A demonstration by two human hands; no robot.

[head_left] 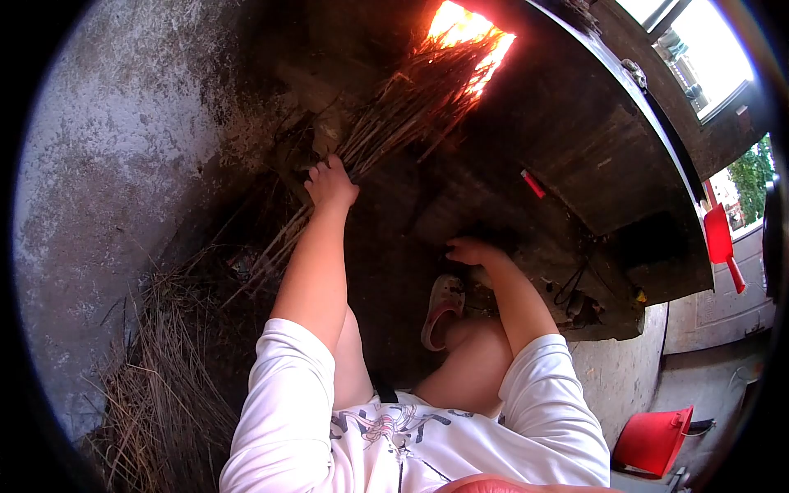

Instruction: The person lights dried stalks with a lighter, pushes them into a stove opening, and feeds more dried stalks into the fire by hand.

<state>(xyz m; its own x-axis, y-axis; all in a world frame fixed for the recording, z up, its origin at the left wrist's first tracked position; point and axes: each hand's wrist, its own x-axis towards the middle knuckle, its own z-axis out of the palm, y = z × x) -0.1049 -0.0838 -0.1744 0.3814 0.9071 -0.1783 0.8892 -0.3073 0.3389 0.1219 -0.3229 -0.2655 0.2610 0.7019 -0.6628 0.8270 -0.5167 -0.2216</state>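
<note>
My left hand [331, 184] is closed on the lower part of a bundle of long dry stalks [386, 127], its fingers partly hidden among them. The bundle slants up to the right, and its far end lies in the glowing fire opening [464, 29], where flames surround the tips. My right hand [467, 251] hangs low over the dark floor, just above a light-coloured clog [445, 308] on my foot. Its fingers are apart, with nothing seen in them.
More dry stalks [168, 370] are heaped at the lower left beside a worn wall [131, 148]. A red lighter-like object [533, 183] lies on the dark stove side. To the right are a red dustpan-like object [718, 238] and a red bucket [651, 442].
</note>
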